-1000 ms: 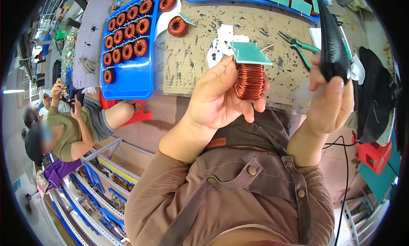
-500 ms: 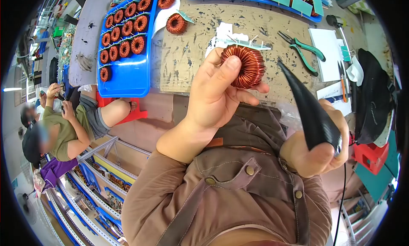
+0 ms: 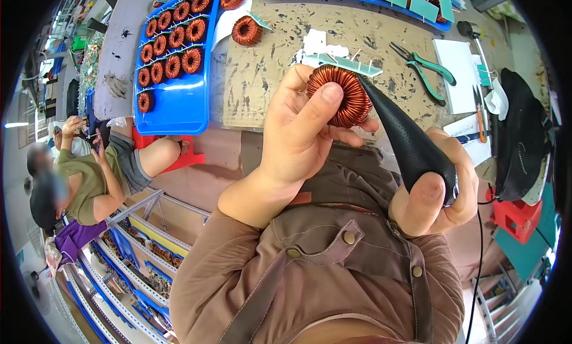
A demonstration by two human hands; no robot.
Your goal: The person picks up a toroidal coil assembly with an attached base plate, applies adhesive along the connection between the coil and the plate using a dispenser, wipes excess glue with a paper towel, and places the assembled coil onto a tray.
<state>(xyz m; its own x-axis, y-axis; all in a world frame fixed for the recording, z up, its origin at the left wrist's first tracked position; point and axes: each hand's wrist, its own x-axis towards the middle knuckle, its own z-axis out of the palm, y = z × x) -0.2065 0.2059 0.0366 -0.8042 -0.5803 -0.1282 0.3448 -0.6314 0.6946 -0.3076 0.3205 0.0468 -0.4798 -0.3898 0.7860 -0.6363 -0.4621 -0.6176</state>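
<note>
Copper-wound ring coil with glossy wire turns (image 3: 351,106), under a thin green rectangular board with pale pins (image 3: 357,66) – up in front of the person, above the near edge of the scuffed tan work surface (image 3: 268,88). The left hand (image 3: 292,129) is clamped on the coil: thumb on the ring's face, fingers behind. From where I stand it looks dense, fairly heavy for its bulk, stiff and a bit slick. Best hold is probably the wound body, thumb near the hole; board edge and pins look easier to bend or crack, so keep pressure off.

Right hand (image 3: 441,195) is wrapped around a black tapered textured tool (image 3: 405,135), tip by the coil's upper right, under the board – touching or not, can't tell.

Farther out: 1 blue plastic tray of similar coils (image 3: 185,114), 1 pair of green-handled pliers (image 3: 426,76).
</note>
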